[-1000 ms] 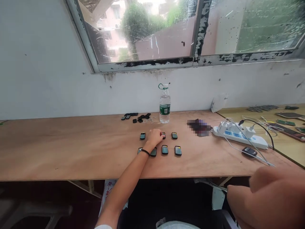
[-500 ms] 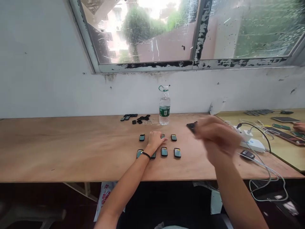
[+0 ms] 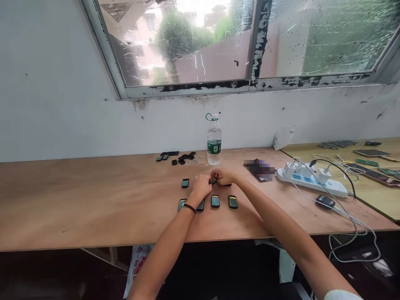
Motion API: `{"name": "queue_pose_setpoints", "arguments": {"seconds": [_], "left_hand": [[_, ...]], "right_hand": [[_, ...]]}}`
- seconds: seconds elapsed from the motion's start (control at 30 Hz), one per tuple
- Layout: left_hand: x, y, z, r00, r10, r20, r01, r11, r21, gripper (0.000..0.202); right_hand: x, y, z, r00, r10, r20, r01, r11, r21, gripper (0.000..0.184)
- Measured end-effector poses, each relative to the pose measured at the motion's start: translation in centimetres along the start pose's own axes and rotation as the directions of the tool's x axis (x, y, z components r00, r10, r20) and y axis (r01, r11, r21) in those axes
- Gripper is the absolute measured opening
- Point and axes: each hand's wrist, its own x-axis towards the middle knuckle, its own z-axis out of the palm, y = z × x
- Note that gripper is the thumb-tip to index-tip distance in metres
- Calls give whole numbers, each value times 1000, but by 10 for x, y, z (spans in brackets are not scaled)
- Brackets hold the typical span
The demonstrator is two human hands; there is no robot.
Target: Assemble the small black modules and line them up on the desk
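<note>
Both my hands meet over the middle of the table around one small black device (image 3: 213, 181) with a greenish face, tilted between them. My left hand (image 3: 201, 186), with a dark band at the wrist, grips its left side. The fingers of my right hand (image 3: 222, 176) are pinched at its upper right edge. Similar devices lie face up nearby: one (image 3: 185, 182) left of my hands, and a nearer row with one (image 3: 215, 201) below the hands and another (image 3: 233, 202) to the right. My left wrist partly covers two more in that row. Under my right hand, another is mostly hidden.
A water bottle (image 3: 214, 146) stands behind my hands. Small black parts (image 3: 186, 157) lie left of it. To the right are a phone (image 3: 260, 170) with a blurred screen, a white power strip (image 3: 312, 180), a dark plug-like gadget (image 3: 325, 201) and loose cables.
My right hand has come in from the right, where it was raised and blurred, to the device at my left hand. That device is now held and tilted between both hands.
</note>
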Motion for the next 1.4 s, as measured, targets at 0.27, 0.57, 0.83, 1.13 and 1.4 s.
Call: {"name": "queue_pose_setpoints", "arguments": {"seconds": [0.27, 0.57, 0.83, 1.13, 1.4], "left_hand": [[-2, 1, -1, 1000, 7, -4, -8, 1000, -21, 20], [-1, -2, 2, 1000, 17, -11, -17, 999, -30, 19], [0, -5, 5, 999, 31, -13, -31, 999, -24, 17], [-3, -2, 4, 999, 32, -13, -33, 999, -37, 14], [-5, 0, 3, 1000, 22, -14, -23, 998, -54, 15]], "right_hand": [[5, 10, 1, 1000, 12, -16, -11, 999, 53, 41], [15, 26, 6, 998, -60, -32, 61, 997, 49, 34], [18, 28, 5, 999, -43, 3, 43, 998, 52, 29], [12, 27, 9, 983, -148, -104, 168, 960, 223, 22], [14, 27, 15, 970, -139, -202, 198, 928, 314, 12]]}}
